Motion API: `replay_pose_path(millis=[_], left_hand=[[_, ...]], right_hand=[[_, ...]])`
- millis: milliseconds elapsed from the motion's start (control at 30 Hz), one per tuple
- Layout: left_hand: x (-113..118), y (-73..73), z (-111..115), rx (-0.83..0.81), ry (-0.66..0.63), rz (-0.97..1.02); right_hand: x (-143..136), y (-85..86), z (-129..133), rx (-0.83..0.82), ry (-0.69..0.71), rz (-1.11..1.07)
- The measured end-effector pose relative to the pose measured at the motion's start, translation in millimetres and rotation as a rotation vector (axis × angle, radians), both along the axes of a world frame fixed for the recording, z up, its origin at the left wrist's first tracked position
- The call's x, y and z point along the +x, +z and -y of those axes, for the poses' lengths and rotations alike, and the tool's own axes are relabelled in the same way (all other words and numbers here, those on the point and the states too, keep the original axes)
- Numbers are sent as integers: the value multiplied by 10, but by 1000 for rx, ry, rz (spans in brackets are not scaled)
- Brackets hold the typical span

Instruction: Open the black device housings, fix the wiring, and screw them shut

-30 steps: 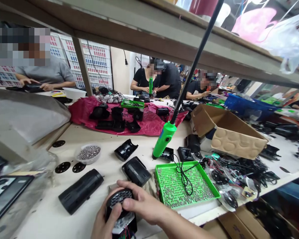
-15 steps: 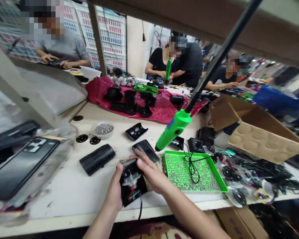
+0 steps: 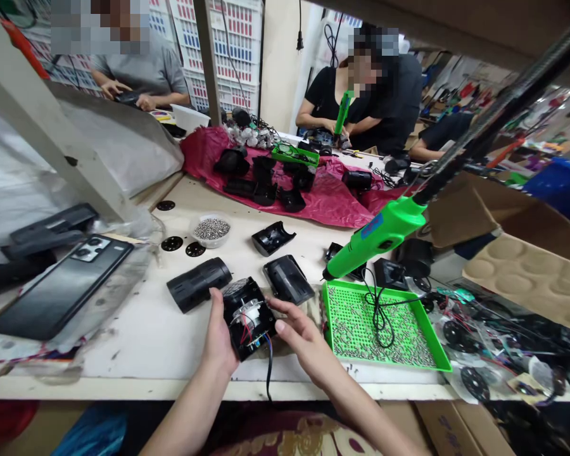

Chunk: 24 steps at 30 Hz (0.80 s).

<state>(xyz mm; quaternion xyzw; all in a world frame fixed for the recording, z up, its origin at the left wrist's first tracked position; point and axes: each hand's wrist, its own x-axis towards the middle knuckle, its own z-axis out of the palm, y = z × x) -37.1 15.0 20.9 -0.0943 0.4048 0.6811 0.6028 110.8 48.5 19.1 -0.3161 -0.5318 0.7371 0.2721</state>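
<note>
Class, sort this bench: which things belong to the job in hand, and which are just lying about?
Likely for the job:
black wired unit in the left hand
black shells
green power driver
green tray of metal pieces

Probably lying about:
phone
cardboard box

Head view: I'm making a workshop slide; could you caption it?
The wearer's hands flank an open black housing with red wires, beside a green tray of small metal parts.

The worker has a housing (image 3: pixel 249 320) between left hand (image 3: pixel 222 339) and right hand (image 3: pixel 306 342), a screw tray (image 3: pixel 394 363) at right, a phone (image 3: pixel 66 285) far left, a bowl (image 3: pixel 213 244) beyond.
</note>
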Motion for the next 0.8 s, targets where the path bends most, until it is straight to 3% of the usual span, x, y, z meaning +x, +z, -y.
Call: replay_pose_path(millis=[233,433,600,733,800], left_hand=[[13,28,-32,-30,-23,13],[43,33,-39,-67,-15,9],[-18,-10,-12,-86,32,16],[-97,160,-48,-104,139,38],[-120,288,-63,-156,204,24]], right_hand=[[-43,-52,41,11,-5,-13],[-41,-121,117,113,-41,14],[-36,-322,218,172,-74,99],[-54,-624,279,111,125,152],[-75,-758,311,231,248,162]])
